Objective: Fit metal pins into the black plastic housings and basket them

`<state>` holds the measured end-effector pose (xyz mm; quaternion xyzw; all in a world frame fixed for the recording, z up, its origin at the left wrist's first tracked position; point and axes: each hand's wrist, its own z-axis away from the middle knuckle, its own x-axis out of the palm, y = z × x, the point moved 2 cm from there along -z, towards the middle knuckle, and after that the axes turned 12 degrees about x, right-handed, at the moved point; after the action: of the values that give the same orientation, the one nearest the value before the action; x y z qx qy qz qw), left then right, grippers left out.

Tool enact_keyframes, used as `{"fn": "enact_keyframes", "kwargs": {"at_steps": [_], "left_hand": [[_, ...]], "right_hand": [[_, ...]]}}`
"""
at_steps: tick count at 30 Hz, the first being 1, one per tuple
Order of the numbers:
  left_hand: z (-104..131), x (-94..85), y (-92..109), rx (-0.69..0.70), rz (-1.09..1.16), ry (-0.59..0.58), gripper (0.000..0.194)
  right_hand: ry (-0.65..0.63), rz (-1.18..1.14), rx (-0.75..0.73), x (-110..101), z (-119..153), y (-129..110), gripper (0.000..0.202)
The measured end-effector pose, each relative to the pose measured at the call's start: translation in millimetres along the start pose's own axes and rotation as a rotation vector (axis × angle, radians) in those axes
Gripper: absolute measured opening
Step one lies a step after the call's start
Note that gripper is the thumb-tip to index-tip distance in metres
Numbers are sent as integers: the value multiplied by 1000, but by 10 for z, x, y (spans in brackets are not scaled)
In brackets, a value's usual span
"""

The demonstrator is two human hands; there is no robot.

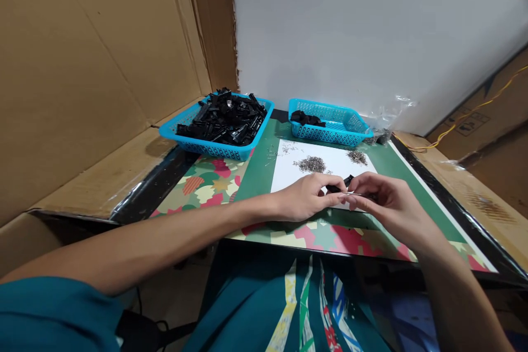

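Observation:
My left hand [303, 197] and my right hand [391, 201] meet over the near edge of a white sheet [284, 176]. Pinched in the left fingers is a small black plastic part [332, 189], partly hidden by both hands. The right fingers are closed on a thin silvery metal piece [358, 194], whose kind I cannot make out; its tip reaches the left fingertips. Just beyond the hands, a pile of tiny metal parts [312, 164] lies on the sheet. A smaller pile of metal parts [357, 157] sits farther right.
A blue basket [206, 148] heaped with black plastic parts [226, 118] stands at the back left. Behind the sheet, a second blue basket [322, 135] holds a few black pieces. Beside it lies a clear plastic bag [390, 115]. Cardboard walls [103, 38] flank the table.

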<state>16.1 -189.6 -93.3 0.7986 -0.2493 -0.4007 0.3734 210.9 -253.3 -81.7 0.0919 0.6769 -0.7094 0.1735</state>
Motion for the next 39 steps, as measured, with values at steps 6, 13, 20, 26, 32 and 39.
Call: {"fn": "enact_keyframes", "kwargs": {"at_steps": [6, 13, 20, 26, 32, 39], "left_hand": [[-12, -21, 21, -18, 40, 45, 27], [-23, -26, 6, -6, 72, 34, 28], [0, -30, 24, 13, -3, 9, 30], [47, -1, 4, -68, -68, -23, 53], [4, 6, -4, 5, 47, -51, 57], [-3, 10, -18, -31, 154, -32, 55]], "right_hand": [[155, -74, 13, 50, 92, 88, 25], [305, -181, -10, 201, 139, 151, 19], [388, -153, -33, 235, 168, 145, 20], [416, -60, -11, 197, 247, 121, 22], [459, 74, -65, 246, 347, 167, 12], [470, 323, -281, 294, 393, 88, 16]]}}
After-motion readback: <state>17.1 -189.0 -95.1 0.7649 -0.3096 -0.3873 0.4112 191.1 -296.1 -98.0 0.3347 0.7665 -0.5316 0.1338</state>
